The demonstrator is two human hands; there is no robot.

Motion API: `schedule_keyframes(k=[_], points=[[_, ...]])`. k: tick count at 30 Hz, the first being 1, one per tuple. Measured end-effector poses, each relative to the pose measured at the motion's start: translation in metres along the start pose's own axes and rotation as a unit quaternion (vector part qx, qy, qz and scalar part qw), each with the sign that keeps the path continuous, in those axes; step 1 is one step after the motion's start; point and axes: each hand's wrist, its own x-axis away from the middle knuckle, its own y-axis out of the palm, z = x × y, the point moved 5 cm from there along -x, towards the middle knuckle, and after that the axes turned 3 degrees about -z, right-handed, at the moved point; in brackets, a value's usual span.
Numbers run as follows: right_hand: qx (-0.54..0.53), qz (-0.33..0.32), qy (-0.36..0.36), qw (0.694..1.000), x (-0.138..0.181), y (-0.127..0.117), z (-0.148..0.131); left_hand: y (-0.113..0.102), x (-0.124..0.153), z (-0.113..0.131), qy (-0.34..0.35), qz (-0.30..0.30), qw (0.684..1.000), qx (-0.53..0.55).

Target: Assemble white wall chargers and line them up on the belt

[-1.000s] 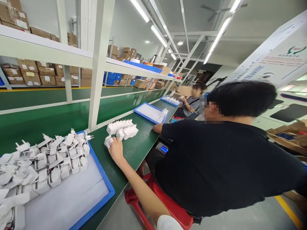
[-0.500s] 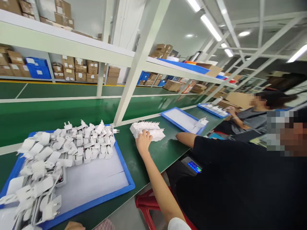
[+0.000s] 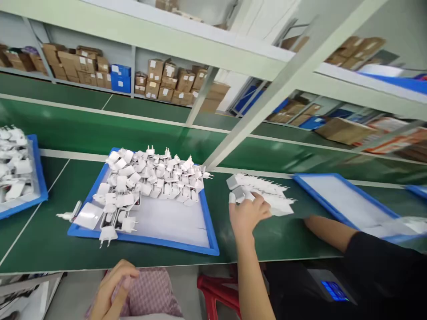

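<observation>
My right hand (image 3: 248,214), with white covers on its thumb and a fingertip, is at the near left end of a block of white plug chargers (image 3: 263,183). Thumb and finger close around a white charger (image 3: 239,193) at that end. The chargers stand in rows, with pins pointing right. My left hand (image 3: 115,289) is low over my lap, fingers curled together, with nothing visible in it. Between the hands, a blue-rimmed tray (image 3: 215,240) holds many loose white chargers (image 3: 156,173), some with open casings, heaped at its back and left.
Another blue-rimmed tray (image 3: 42,178) of chargers stands at the left. A third tray (image 3: 343,200) lies right, beside a co-worker's arm (image 3: 330,231). A slanting post (image 3: 253,129) rises behind the bench. A red stool (image 3: 216,291) stands below the bench edge.
My view has swung left and down, so the trays and my right hand appear further right. My left hand has come more fully into view. The right hand stays at the charger block.
</observation>
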Motion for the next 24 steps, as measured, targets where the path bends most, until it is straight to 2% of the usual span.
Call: schedule_keyframes(k=[1, 2, 4, 6, 9, 13, 16, 18, 21, 23, 24], points=[[-0.030, 0.000, -0.018, 0.999, 0.018, -0.011, -0.014, -0.003, 0.002, 0.001, -0.008, 0.005, 1.000, 0.000], [-0.113, -0.014, -0.064, 0.991, 0.037, -0.022, -0.032, -0.006, 0.003, 0.002, -0.014, 0.011, 1.000, -0.001], [-0.213, -0.094, -0.110, 0.966, 0.069, -0.034, -0.063, -0.013, 0.005, 0.003, -0.015, 0.021, 1.000, -0.009], [-0.211, -0.187, -0.089, 0.955, 0.087, -0.033, -0.086, -0.017, 0.006, 0.004, -0.005, 0.008, 1.000, -0.026], [-0.142, -0.264, -0.039, 0.953, 0.082, -0.016, -0.105, -0.021, 0.008, 0.002, 0.039, -0.039, 0.998, -0.039], [-0.120, -0.288, -0.025, 0.950, 0.055, 0.011, -0.111, -0.023, 0.015, -0.004, 0.103, -0.077, 0.991, -0.040], [-0.136, -0.284, -0.016, 0.949, 0.049, 0.015, -0.101, -0.023, 0.018, -0.008, 0.110, -0.084, 0.989, -0.050], [-0.162, -0.268, -0.015, 0.950, 0.052, 0.004, -0.090, -0.020, 0.018, -0.009, 0.102, -0.094, 0.989, -0.056], [-0.209, -0.255, -0.031, 0.944, 0.071, -0.029, -0.075, -0.013, 0.013, -0.006, 0.083, -0.076, 0.991, -0.075], [-0.256, -0.251, -0.087, 0.930, 0.091, -0.060, -0.075, -0.003, 0.006, 0.000, 0.082, -0.068, 0.990, -0.097], [-0.299, -0.242, -0.154, 0.910, 0.102, -0.078, -0.082, 0.003, 0.003, 0.005, 0.088, -0.074, 0.988, -0.107]])
